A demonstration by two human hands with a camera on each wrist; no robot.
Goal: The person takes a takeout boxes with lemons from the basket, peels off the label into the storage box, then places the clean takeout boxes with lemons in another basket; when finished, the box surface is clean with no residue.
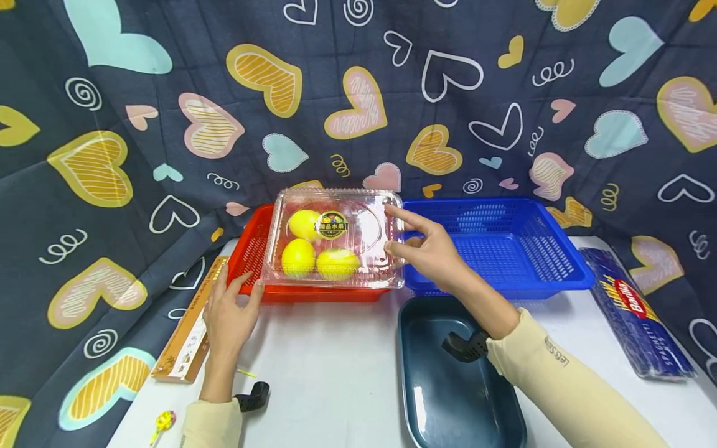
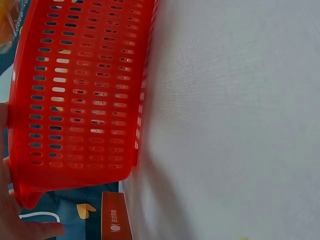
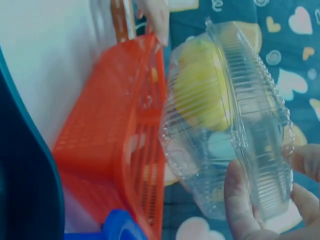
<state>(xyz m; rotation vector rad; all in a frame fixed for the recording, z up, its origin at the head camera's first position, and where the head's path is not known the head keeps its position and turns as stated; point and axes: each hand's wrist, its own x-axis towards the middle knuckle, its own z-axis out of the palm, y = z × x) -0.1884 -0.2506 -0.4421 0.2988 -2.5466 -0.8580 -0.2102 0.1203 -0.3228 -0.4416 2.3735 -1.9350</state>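
Observation:
My right hand [image 1: 434, 252] grips the right end of a clear plastic clamshell box [image 1: 366, 227], thumb on one side and fingers on the other. Three yellow round fruits [image 1: 298, 257] show through its lid, which carries a dark label. The box is held tilted above the red basket [image 1: 325, 295], hiding most of its inside. At the basket's left front corner is my left hand [image 1: 232, 314], fingers extended and thumb spread. In the right wrist view, that hand's fingers [image 3: 159, 22] reach the red rim.
A blue basket [image 1: 487, 249] stands to the right, with a dark green tray [image 1: 448, 373] in front. Beyond it lies a blue spaghetti pack [image 1: 638, 311]. On the left are a long brown box [image 1: 196, 320] and a yellow lollipop [image 1: 164, 421]. Heart-patterned cloth hangs behind.

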